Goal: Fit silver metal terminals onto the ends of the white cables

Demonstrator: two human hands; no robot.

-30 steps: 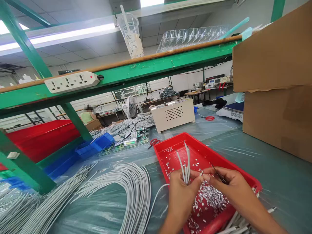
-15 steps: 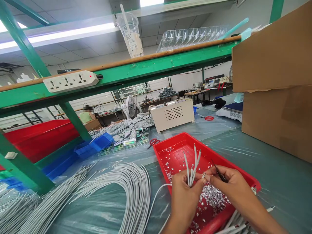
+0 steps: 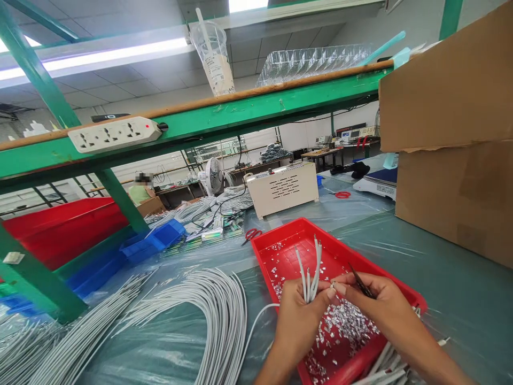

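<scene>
My left hand (image 3: 298,315) is closed around several white cables (image 3: 316,267), whose cut ends stick up above the fingers. Dark tweezers (image 3: 363,283) lie tucked in the palm of my right hand (image 3: 379,305), points up and to the left. Its thumb and forefinger pinch at a small cable tip that meets the left fingertips; exactly what is pinched is mostly hidden. Both hands are over a red tray (image 3: 288,230), in which many shiny silver foil scraps (image 3: 348,323) lie scattered and heaped.
Bundles of grey-white cable (image 3: 228,315) curve over the plastic-covered table at left; more lie under my right forearm. Behind the tray are red scissors (image 3: 251,235) and a beige box machine (image 3: 284,190). A cardboard box (image 3: 452,198) stands right, below a green shelf (image 3: 256,109) with a cup. One person sits far off.
Both hands have shifted slightly left, and the held cables lean closer together. The fingertips still meet at the small cable tip.
</scene>
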